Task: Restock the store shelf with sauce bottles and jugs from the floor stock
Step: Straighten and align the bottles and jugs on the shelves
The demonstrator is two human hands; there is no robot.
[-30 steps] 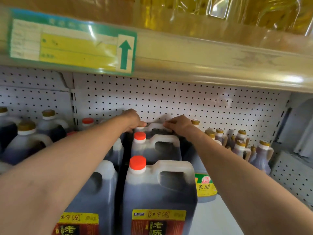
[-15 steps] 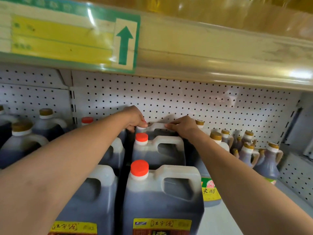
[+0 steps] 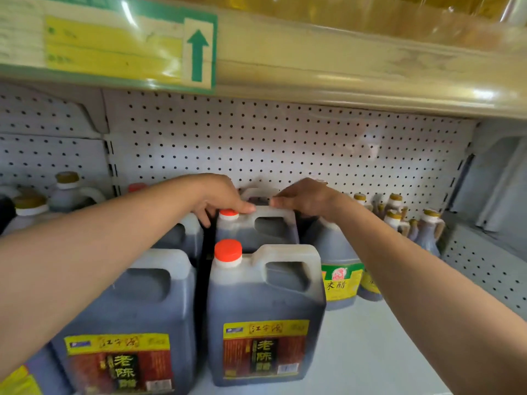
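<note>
Head view: both arms outstretched, left hand (image 3: 221,199) and right hand (image 3: 306,198) fingers curled on middle jug (image 3: 256,228) top.

Left hand (image 3: 219,199) and right hand (image 3: 306,199) rest on the second-row dark-filled, red-capped translucent plastic jug (image 3: 256,232), on the white shelf (image 3: 370,352).

Left arm: I have it stretched forward, left hand (image 3: 219,196) palm down, fingers bent.
Right arm: extended alike, right hand (image 3: 305,196) fingers curled downward.
</note>
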